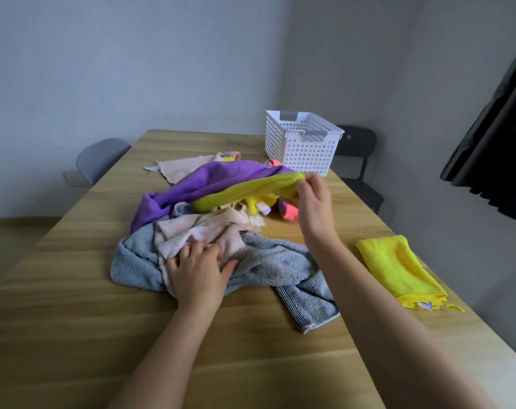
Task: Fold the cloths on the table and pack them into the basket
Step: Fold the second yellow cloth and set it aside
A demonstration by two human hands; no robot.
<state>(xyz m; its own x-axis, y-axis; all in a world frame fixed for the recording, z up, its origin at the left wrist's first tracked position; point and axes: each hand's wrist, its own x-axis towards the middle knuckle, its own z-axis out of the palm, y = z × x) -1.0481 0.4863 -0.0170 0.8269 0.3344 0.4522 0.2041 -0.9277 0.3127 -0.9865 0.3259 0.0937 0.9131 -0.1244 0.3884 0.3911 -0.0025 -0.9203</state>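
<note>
Broad light-wood bench (73, 290) under me, and the cloths are piled mid-bench in one tangled heap. Biggest piece is the grey terry towel (280, 270), sprawled along the near side. Behind it a purple fleece cloth (209, 184) is draped over the heap. The white perforated plastic basket (298, 143) stands at the far right of the bench, just beyond the pile, and I can't see anything in it from this angle.

My right grip (315, 202) pinches the far edge of a yellow-green microfibre cloth (250, 193) and has it lifted. The purple cloth rides right on top of it. My left grip (197, 273) has fingers curled into a crumpled pale pink cloth (197, 231), thumb spread onto the grey towel.

The risk, as I judge it: pull the yellow-green one free and the purple comes with it. Small pieces beneath could get flicked out too, such as the coral-pink cloth (289, 212). A wide sweep to the right could also knock the basket, which is close.

One bright yellow cloth (398, 267) lies folded near the right edge, apart from the heap. A flat pink cloth (185, 166) sits at the far side. A grey chair (100, 157) is on the left, a black chair (357, 149) behind the basket and a dark curtain (501, 143) at right. None of them is in my reach path.
</note>
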